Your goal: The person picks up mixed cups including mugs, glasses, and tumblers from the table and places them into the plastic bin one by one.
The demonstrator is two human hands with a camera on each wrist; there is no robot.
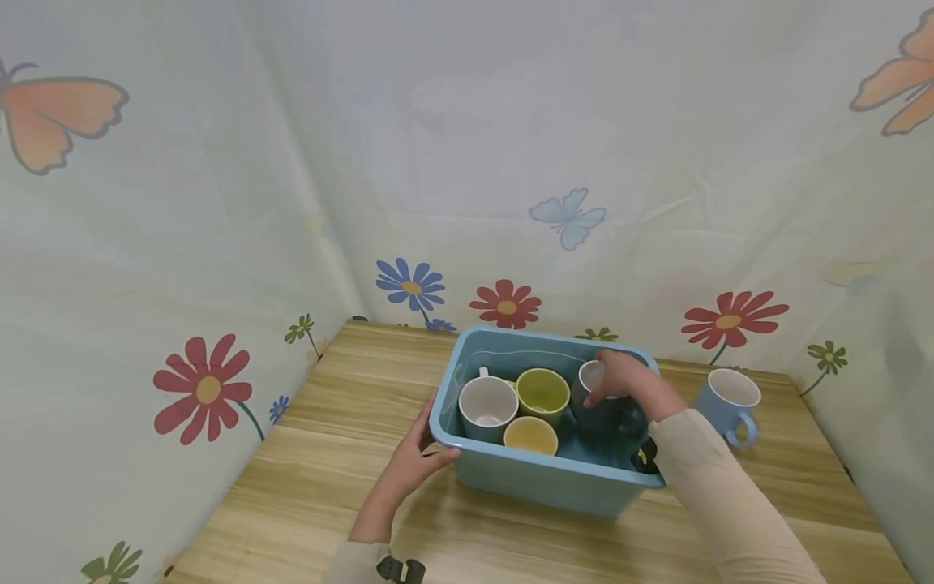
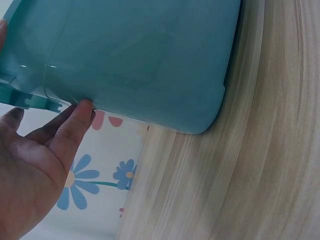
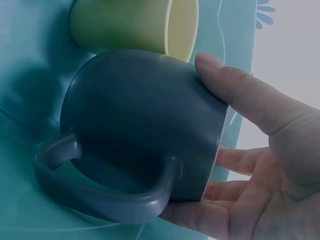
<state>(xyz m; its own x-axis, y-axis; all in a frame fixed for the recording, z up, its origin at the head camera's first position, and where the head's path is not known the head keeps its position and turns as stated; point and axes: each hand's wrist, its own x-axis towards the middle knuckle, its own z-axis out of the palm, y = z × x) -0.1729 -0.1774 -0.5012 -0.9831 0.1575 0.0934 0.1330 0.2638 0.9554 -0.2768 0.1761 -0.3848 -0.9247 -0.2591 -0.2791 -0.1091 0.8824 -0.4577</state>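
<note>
A light-blue plastic bin stands on the wooden table. My left hand holds its left front corner, thumb at the front rim and fingers against the left end; the left wrist view shows fingertips touching the wall. Inside the bin, my right hand grips a dark grey-blue mug near its rim. Its handle points away from a green mug beside it. A white-lined mug and a yellow-lined cup stand in the left half of the bin.
A light-blue mug with a white inside stands on the table to the right of the bin. Flower-printed cloth hangs behind the table and at its sides.
</note>
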